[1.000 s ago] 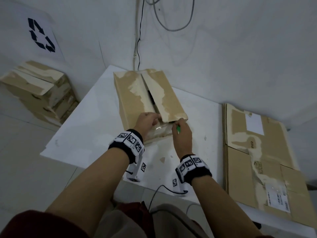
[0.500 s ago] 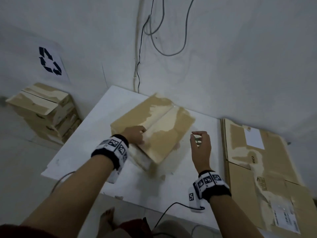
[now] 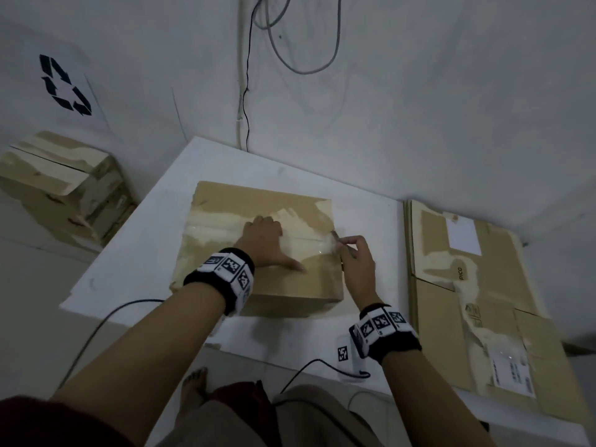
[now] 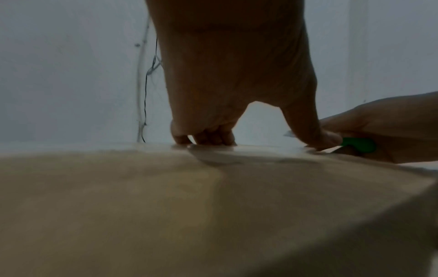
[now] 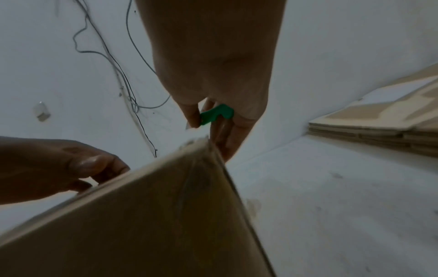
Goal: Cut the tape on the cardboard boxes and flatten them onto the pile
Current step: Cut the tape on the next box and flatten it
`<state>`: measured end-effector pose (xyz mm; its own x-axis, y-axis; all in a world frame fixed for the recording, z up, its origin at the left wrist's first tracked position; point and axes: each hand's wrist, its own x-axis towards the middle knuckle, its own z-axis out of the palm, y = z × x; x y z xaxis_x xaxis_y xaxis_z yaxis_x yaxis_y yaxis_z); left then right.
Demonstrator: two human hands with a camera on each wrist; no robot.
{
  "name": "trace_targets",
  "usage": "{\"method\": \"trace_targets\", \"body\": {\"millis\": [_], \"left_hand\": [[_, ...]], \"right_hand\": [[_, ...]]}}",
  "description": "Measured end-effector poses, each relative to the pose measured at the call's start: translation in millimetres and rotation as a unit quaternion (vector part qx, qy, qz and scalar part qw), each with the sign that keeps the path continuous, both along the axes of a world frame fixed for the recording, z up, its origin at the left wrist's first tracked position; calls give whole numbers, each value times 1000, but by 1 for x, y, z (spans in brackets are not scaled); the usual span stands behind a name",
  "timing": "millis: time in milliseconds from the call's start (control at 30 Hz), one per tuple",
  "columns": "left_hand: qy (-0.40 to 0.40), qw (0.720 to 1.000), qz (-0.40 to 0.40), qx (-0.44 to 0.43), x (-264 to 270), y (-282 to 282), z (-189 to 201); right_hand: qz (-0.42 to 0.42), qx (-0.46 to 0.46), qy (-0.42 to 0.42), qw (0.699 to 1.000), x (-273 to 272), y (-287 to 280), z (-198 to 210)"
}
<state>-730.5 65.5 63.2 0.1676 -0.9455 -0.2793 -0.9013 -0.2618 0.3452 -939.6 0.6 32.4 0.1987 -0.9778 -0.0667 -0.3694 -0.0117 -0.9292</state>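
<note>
A brown cardboard box lies on the white table, its taped seam running left to right across the top. My left hand presses down on the middle of the top with fingertips and outstretched thumb. My right hand is at the box's right edge and pinches a small green cutter, also visible in the left wrist view. Its blade sits at the right end of the seam. A pile of flattened boxes lies to the right.
A stack of taped boxes stands on the floor at the left under a recycling sign. Cables hang on the wall behind the table. Wrist-camera cords trail over the table's near edge.
The box has been turned so its seam runs left to right. My left hand has moved onto the top, and my right hand has brought the cutter to the seam's right end.
</note>
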Motion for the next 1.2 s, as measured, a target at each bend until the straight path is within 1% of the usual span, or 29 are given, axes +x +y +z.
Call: {"method": "trace_targets", "body": {"millis": [33,67,100,167,200,300,367,400,467,533,633,833,967,1033,1133,1200], "left_hand": [[7,1000,5,-8,-9,-1,-3],[14,1000,13,-22,-16,-1,-8],[23,999,22,-38,-20,0,-13],[41,996,35,-66,-23,2,-19],[46,995,37,-76,-22,3,-21],[47,994,39,-88,-22,4,-20],[49,993,39,-95,-23,6,-19],[50,993,38,-100,-24,7,-19],[51,992,36,-106,-24,8,-20],[51,992,37,-113,-22,10,-21],[60,990,38,-121,-18,10,-20],[65,990,25,-119,-16,7,-18],[74,993,21,-94,-17,3,-16],[71,993,21,-92,-18,1,-14],[69,992,20,-106,-17,-1,-16],[64,991,15,-118,-17,-1,-17]], "right_hand": [[20,0,6,1000,-2,-4,4],[40,-22,29,999,-4,-9,8],[53,-60,66,995,-6,-16,12],[74,-142,153,975,-3,-29,20],[91,-159,187,965,1,-34,25],[182,-161,267,932,20,-43,39],[238,-155,294,913,29,-44,47],[256,-164,318,898,32,-45,51],[273,-192,373,866,34,-47,53],[268,-198,399,854,29,-52,54],[240,-200,411,857,14,-58,56],[193,-165,371,893,-3,-59,48],[182,-57,290,938,-10,-59,40],[190,-29,252,948,-15,-59,39],[196,11,216,957,-26,-61,39],[189,54,156,968,-33,-57,40]]}}
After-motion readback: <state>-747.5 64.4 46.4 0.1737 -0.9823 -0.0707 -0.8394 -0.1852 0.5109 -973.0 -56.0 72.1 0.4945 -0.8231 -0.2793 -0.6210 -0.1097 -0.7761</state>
